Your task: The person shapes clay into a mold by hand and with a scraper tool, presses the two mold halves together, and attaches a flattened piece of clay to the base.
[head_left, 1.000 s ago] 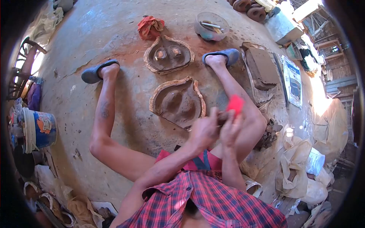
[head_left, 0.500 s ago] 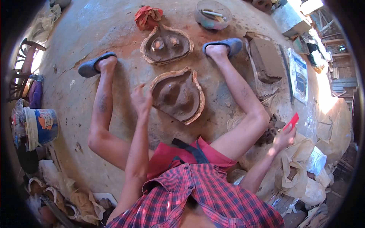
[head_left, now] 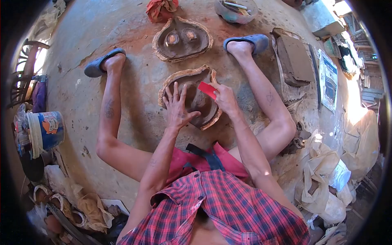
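Between my legs, a leaf-shaped mold (head_left: 183, 73) with a pale rough rim lies on the floor, lined with dark wet clay. My left hand (head_left: 178, 109) is over its near left part with the fingers spread; I cannot tell whether it presses on the clay. A flat red scraper (head_left: 207, 90) is held in my right hand (head_left: 225, 99) at the mold's right side, its flat end over the clay. Just beyond lies a second clay-lined mold (head_left: 181, 51) with two round raised spots in it.
A red cloth (head_left: 161, 10) and a bowl of tools (head_left: 236, 12) are at the far side. To the right lies a clay block (head_left: 295, 61), with crumpled sacking (head_left: 318, 171) nearer. A blue and white bucket (head_left: 51, 128) stands left. My feet in clogs (head_left: 94, 67) flank the molds.
My right hand has swung in from the far right with the red scraper to the near mold. My left hand has moved from the mold's left edge to over the clay, fingers spread.
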The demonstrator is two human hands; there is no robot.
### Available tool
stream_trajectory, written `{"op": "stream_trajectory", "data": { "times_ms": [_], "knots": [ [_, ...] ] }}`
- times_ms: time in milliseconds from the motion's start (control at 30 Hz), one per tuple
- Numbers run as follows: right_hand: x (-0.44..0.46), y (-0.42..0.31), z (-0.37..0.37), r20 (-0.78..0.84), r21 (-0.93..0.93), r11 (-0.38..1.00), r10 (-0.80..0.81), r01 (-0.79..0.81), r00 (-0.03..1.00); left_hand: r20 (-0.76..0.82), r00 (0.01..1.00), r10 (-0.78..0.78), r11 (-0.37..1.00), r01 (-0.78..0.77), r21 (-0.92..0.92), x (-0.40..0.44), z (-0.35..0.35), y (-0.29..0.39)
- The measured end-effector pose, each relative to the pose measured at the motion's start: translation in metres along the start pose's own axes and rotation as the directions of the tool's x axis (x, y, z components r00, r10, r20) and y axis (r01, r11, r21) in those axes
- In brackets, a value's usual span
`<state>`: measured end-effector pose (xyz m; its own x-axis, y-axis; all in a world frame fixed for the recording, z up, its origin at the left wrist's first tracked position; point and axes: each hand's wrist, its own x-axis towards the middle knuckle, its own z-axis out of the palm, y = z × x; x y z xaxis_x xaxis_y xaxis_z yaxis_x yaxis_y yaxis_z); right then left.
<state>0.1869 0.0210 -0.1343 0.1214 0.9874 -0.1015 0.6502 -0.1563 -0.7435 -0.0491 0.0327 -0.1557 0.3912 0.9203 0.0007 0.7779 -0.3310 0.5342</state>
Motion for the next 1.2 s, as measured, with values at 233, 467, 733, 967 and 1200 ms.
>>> {"op": "stream_trajectory", "data": {
  "times_ms": [233, 467, 733, 967, 1200],
  "knots": [
    [0.017, 0.014, 0.007, 0.003, -0.034, 0.999, 0.01, -0.01, 1.0, 0.054, 0.999, 0.006, 0.999, -0.008, 0.048, 0.009, 0.014, -0.001],
    [0.018, 0.013, 0.005, 0.085, 0.011, 1.0, -0.004, 0.003, 0.996, 0.029, 0.999, 0.025, 0.999, -0.026, 0.048, 0.017, 0.014, -0.001],
    [0.012, 0.018, 0.007, 0.187, 0.006, 1.0, 0.006, -0.007, 0.982, -0.022, 0.999, 0.034, 0.999, -0.033, 0.025, 0.014, 0.013, -0.002],
    [-0.03, -0.001, 0.027, 0.125, -0.14, 0.971, -0.175, 0.192, 0.977, -0.038, 0.997, 0.06, 0.998, -0.06, -0.003, 0.013, 0.013, -0.002],
    [-0.069, -0.027, 0.026, 0.094, 0.005, 0.988, -0.154, 0.155, 0.984, 0.059, 0.944, 0.325, 0.943, -0.318, -0.101, 0.01, 0.003, -0.014]
  ]
}}
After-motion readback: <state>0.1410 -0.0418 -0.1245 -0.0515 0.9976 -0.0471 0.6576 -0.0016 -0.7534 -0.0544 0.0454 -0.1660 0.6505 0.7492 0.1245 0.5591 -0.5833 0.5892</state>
